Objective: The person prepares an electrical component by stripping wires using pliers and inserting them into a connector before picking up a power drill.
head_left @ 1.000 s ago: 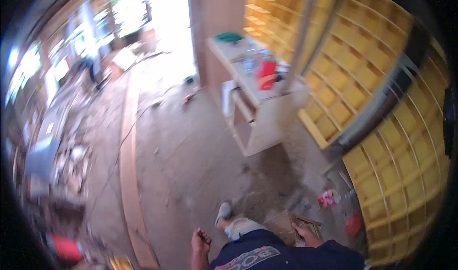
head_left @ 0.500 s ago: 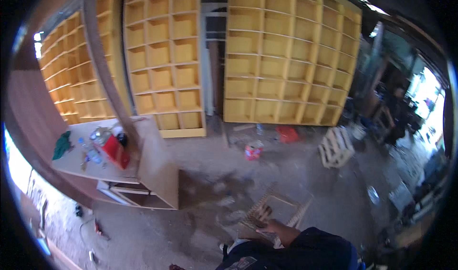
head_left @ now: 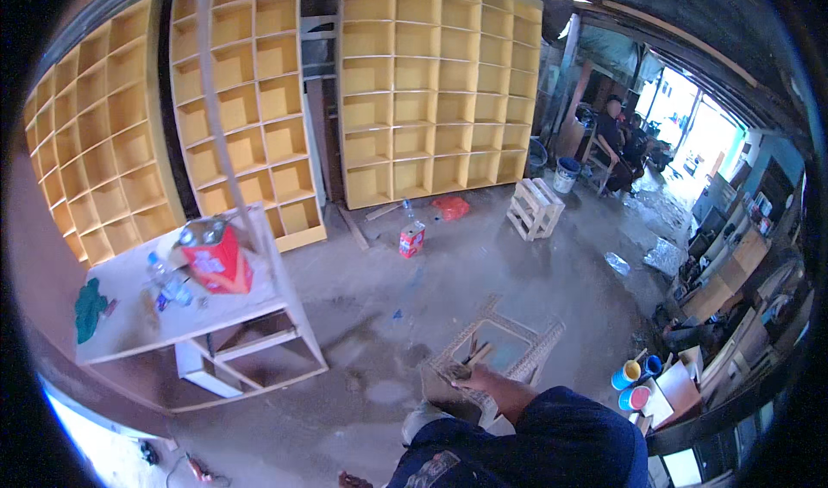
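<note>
Head view: one hand (head_left: 477, 378) at the lower middle, coming out of a dark blue sleeve (head_left: 569, 428). Which hand it is, cannot tell; the other hand is not in view. Its fingers are curled over the near rim of a woven rattan frame (head_left: 496, 350) that lies on the concrete floor (head_left: 448, 272) just ahead of the person; how tightly they close, cannot tell. A few short wooden sticks (head_left: 473, 356) sit inside the frame by the hand.

Left: pale wooden surface (head_left: 129, 324) carrying a red box (head_left: 217, 264), a clear plastic bottle (head_left: 168, 283) and a green cloth (head_left: 89, 307).

Back: tall yellow cubby shelves (head_left: 431, 83) along the wall. On the floor near them a small red-and-white carton (head_left: 411, 240), a red bag (head_left: 450, 208) and a small slatted wooden crate (head_left: 535, 208).

Right: paint cans (head_left: 636, 383) near the frame, open tops showing yellow, blue and pink. Far right, a seated person (head_left: 614, 139) by the doorway, well apart.
</note>
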`<control>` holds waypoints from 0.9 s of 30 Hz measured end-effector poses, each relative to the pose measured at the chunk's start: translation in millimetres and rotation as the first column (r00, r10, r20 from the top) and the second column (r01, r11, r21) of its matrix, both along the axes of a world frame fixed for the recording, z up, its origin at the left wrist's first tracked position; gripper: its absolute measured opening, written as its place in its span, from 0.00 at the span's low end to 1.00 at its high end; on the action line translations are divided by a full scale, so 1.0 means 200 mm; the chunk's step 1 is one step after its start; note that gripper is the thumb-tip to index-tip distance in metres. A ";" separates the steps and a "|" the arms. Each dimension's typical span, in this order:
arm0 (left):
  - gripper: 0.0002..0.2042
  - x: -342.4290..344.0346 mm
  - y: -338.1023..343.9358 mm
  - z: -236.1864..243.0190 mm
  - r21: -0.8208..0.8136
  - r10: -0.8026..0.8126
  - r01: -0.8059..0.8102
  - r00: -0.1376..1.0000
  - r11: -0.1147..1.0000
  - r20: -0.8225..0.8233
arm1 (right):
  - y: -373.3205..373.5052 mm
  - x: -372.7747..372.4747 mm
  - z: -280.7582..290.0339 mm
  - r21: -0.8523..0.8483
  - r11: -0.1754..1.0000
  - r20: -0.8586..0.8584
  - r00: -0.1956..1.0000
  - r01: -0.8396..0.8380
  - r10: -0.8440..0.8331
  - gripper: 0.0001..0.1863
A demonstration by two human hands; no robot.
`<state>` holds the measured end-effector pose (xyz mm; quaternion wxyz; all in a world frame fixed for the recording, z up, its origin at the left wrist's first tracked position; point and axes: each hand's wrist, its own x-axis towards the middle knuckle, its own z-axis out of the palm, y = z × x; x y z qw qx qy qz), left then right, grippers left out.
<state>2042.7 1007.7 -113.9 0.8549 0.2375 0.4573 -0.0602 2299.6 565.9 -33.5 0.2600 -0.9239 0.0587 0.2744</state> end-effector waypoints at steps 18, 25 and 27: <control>0.19 -2.19 1.37 0.27 0.190 0.778 -0.756 0.621 0.627 -0.095 | 2.02 -0.72 -0.51 0.197 0.973 -0.346 0.937 0.118 -0.044 0.46; 0.18 -2.88 1.68 0.42 0.404 0.920 -0.862 0.158 0.306 -0.359 | 2.80 -0.67 -0.72 0.301 0.929 -0.360 0.928 0.215 -0.099 0.45; 0.18 -2.92 1.83 0.38 0.375 0.931 -0.897 0.096 0.235 -0.353 | 3.05 -0.60 -0.81 0.342 0.918 -0.344 0.936 0.200 -0.076 0.45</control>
